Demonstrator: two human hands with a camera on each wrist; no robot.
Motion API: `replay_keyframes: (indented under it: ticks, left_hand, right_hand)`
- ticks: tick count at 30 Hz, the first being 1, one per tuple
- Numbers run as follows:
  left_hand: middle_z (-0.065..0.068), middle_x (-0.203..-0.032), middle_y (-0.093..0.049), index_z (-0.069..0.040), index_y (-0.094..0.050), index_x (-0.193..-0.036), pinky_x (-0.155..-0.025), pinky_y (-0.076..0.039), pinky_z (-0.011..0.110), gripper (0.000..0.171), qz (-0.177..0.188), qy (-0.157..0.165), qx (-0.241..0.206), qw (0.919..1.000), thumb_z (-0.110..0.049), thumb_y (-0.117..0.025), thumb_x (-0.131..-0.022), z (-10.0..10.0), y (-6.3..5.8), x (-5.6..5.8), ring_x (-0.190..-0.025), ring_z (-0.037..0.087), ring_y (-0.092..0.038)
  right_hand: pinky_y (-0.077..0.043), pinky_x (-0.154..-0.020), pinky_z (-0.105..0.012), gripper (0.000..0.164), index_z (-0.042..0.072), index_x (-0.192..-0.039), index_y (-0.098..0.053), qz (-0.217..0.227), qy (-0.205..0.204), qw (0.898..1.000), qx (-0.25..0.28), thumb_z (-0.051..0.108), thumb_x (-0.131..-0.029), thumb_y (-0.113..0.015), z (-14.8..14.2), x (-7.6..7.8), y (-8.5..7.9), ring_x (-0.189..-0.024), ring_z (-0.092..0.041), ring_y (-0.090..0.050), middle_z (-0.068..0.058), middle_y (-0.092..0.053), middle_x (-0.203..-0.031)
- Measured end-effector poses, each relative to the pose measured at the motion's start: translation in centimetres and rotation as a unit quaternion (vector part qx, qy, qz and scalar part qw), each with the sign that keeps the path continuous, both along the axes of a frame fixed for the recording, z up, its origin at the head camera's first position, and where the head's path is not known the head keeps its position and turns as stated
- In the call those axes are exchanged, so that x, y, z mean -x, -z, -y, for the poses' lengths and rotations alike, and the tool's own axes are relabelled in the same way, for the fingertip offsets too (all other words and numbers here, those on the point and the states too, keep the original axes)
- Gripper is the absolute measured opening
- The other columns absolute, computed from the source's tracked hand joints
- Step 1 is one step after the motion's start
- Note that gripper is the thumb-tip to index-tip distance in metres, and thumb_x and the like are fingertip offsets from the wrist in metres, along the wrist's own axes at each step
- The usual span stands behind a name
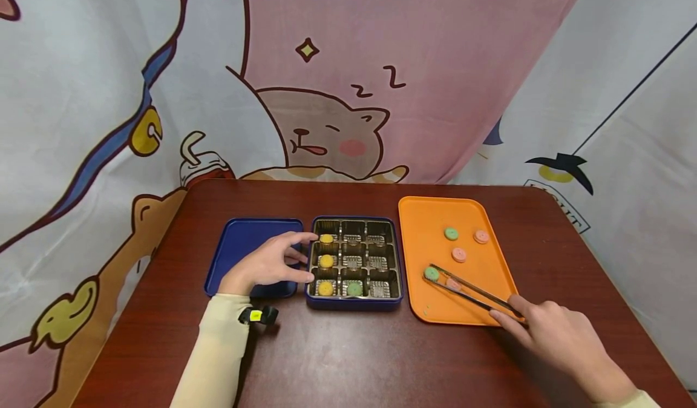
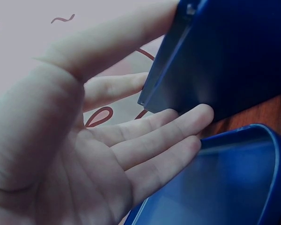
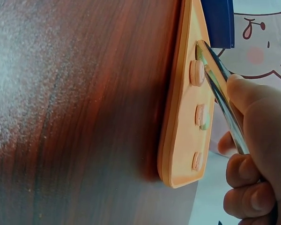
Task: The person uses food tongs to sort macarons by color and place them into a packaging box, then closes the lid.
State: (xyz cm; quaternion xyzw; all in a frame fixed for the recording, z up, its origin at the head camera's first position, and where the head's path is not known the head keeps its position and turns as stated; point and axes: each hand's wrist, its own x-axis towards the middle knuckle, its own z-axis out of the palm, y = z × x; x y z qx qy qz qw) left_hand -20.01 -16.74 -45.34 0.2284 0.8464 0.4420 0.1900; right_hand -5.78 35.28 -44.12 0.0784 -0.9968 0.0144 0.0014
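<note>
My right hand [image 1: 563,338] grips metal tongs [image 1: 476,291], whose tips stand around a green round cookie [image 1: 431,273] over the orange tray. A pink cookie [image 1: 453,284] lies beneath the tongs. In the right wrist view the tongs [image 3: 227,105] slant from my curled fingers to the tray. At the left side of the blue compartment tin [image 1: 355,304], my left hand [image 1: 267,264] touches its edge with thumb and forefinger fairly straight. The left wrist view shows the other fingers [image 2: 164,138] extended below the tin's wall [image 2: 225,56]. Yellow cookies [image 1: 326,261] fill the tin's left column; a green cookie [image 1: 354,289] sits bottom middle.
The orange tray [image 1: 422,220] right of the tin also bears another green cookie [image 1: 451,233] and two pink cookies [image 1: 459,255]. A blue lid-like tray [image 1: 239,244] lies on the left, partly under my left hand. A printed cloth [image 1: 435,93] hangs behind the brown table [image 1: 348,359].
</note>
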Motion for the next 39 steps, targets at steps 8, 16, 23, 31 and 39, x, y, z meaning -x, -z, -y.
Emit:
replay_keyframes:
  ticks: [8, 16, 23, 31, 39]
  left_hand:
    - [0.015, -0.158, -0.045, -0.020, -0.048, -0.159, -0.104, -0.055, 0.052, 0.084, 0.000, -0.002, 0.003, 1.0000, -0.028, -0.089, -0.087, 0.02, 0.02, -0.04, -0.120, 0.028, -0.068]
    - [0.014, -0.158, -0.045, -0.019, -0.047, -0.159, -0.103, -0.056, 0.052, 0.085, -0.002, -0.001, 0.003, 1.0000, -0.029, -0.090, -0.086, 0.07, 0.13, -0.01, -0.120, 0.027, -0.068]
    - [0.014, -0.158, -0.044, -0.019, -0.047, -0.159, -0.104, -0.055, 0.053, 0.085, -0.003, 0.001, 0.003, 1.0000, -0.028, -0.089, -0.087, 0.02, 0.04, 0.00, -0.120, 0.027, -0.068]
    - [0.015, -0.158, -0.045, -0.020, -0.047, -0.159, -0.104, -0.055, 0.053, 0.084, -0.004, 0.001, 0.004, 1.0000, -0.027, -0.089, -0.087, -0.01, -0.05, -0.04, -0.119, 0.028, -0.068]
    - [0.015, -0.158, -0.045, -0.019, -0.047, -0.159, -0.105, -0.054, 0.053, 0.084, -0.004, 0.002, 0.002, 1.0000, -0.028, -0.090, -0.087, -0.03, -0.04, 0.01, -0.120, 0.028, -0.068]
  right_hand:
    - [-0.029, -0.041, -0.032, 0.039, 0.024, -0.081, -0.055, -0.013, -0.007, 1.000, -0.003, 0.056, -0.098, -0.070, 0.13, -0.07, -0.15, -0.048, -0.014, -0.035, 0.006, -0.037, -0.055]
    - [-0.030, -0.040, -0.032, 0.039, 0.023, -0.083, -0.057, -0.006, -0.008, 1.000, -0.004, 0.057, -0.099, -0.067, 0.06, 0.12, -0.14, -0.048, -0.014, -0.035, 0.006, -0.038, -0.055]
    - [-0.029, -0.041, -0.032, 0.039, 0.023, -0.082, -0.058, -0.010, -0.006, 1.000, -0.007, 0.057, -0.098, -0.068, 0.16, 0.15, -0.01, -0.048, -0.014, -0.035, 0.006, -0.037, -0.055]
    - [-0.029, -0.042, -0.032, 0.040, 0.023, -0.081, -0.056, -0.015, -0.004, 1.000, -0.004, 0.057, -0.097, -0.070, 0.28, 0.11, 0.14, -0.049, -0.014, -0.034, 0.006, -0.036, -0.055]
    - [-0.028, -0.042, -0.031, 0.039, 0.023, -0.082, -0.057, -0.010, 0.000, 1.000, 0.002, 0.057, -0.098, -0.068, 0.19, 0.11, 0.28, -0.049, -0.014, -0.034, 0.006, -0.036, -0.055]
